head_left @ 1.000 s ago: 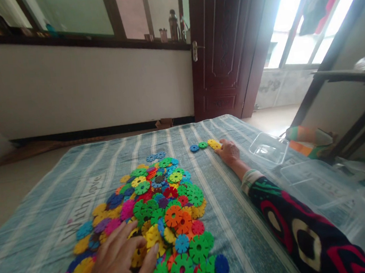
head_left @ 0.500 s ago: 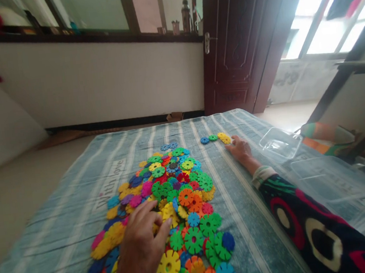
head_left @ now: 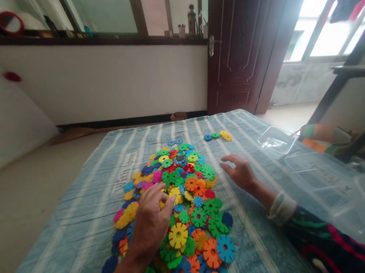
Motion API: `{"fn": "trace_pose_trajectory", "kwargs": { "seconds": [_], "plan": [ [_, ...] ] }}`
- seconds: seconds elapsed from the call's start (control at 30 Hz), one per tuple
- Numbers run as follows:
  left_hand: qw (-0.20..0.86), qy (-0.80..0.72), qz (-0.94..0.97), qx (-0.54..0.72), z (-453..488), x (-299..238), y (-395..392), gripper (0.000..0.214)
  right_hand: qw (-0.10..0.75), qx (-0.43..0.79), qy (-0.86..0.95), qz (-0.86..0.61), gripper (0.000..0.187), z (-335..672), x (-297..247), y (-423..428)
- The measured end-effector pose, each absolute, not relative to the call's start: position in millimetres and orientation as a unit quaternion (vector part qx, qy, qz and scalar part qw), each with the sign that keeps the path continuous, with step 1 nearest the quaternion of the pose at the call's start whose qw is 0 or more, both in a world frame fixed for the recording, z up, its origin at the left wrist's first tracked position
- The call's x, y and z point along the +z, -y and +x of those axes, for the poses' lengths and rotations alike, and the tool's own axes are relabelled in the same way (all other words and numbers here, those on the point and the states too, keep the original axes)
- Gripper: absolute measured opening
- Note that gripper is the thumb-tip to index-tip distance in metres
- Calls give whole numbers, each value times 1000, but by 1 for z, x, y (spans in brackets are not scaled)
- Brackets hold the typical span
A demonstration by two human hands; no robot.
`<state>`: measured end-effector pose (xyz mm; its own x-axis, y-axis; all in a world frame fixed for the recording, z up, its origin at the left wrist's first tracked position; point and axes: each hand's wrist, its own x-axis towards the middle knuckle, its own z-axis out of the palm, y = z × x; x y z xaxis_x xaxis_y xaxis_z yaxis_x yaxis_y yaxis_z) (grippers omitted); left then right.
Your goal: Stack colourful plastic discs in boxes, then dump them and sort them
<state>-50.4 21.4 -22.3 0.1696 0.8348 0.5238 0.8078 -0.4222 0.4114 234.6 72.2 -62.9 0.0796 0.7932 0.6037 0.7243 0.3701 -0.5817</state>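
A heap of flat, notched plastic discs (head_left: 198,217) in many colours lies on the striped cloth. My left hand (head_left: 154,213) rests low over the heap's left side, thumb and fingers apart, with yellow discs showing in the gap; its fingertips are partly hidden. To the right of the heap, my right hand (head_left: 239,173) hovers above the cloth, empty, its thumb and fingers spread. Beyond it lies a short row of a blue disc (head_left: 208,137), a green disc (head_left: 215,135) and overlapping yellow discs (head_left: 226,136). Two light-blue discs (head_left: 175,142) lie just past the heap's far end.
Clear plastic boxes stand on the right, a small one (head_left: 276,140) and a larger one (head_left: 313,170). Striped blue cloth (head_left: 82,234) covers the table. A dark red door (head_left: 236,61) and a white wall (head_left: 114,78) stand behind it.
My right hand has pulled back toward me from the yellow discs, which stay in the row. My left hand remains over the heap. The camera view has shifted slightly.
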Motion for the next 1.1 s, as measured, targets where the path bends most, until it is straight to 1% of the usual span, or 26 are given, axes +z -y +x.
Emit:
{"fn": "trace_pose_trajectory", "kwargs": {
  "seconds": [0.1, 0.17, 0.27, 0.47, 0.6, 0.67, 0.73, 0.8, 0.83, 1.0, 1.1],
  "plan": [
    [14, -504, 781, 369, -44, -17, -16, 29, 494, 95, 718, -481, 13, 208, -53, -48],
    [5, -476, 795, 377, -39, -16, -12, 30, 486, 160, 742, -434, 14, 191, -47, -37],
    [-11, -434, 813, 388, -33, -20, -10, 30, 468, 251, 757, -381, 22, 173, -41, -28],
    [-34, -371, 836, 402, -29, -27, -10, 26, 436, 353, 734, -382, 13, 164, -40, -23],
    [-48, -363, 840, 401, -31, -26, -12, 25, 420, 471, 685, -364, 16, 175, -39, -34],
    [-65, -369, 836, 400, -36, -28, -15, 24, 440, 501, 641, -380, 19, 190, -36, -51],
    [-79, -380, 834, 392, -41, -32, -19, 23, 480, 469, 591, -448, 20, 212, -35, -76],
    [-85, -388, 835, 381, -47, -37, -23, 21, 509, 388, 522, -564, 17, 238, -35, -104],
    [-86, -390, 835, 378, -49, -40, -25, 21, 517, 364, 502, -590, 15, 251, -37, -119],
    [-100, -387, 835, 378, -56, -49, -28, 19, 526, 299, 473, -641, 13, 294, -48, -176],
    [-101, -389, 838, 369, -58, -49, -28, 15, 520, 285, 468, -655, 11, 304, -52, -197]
  ]
}}
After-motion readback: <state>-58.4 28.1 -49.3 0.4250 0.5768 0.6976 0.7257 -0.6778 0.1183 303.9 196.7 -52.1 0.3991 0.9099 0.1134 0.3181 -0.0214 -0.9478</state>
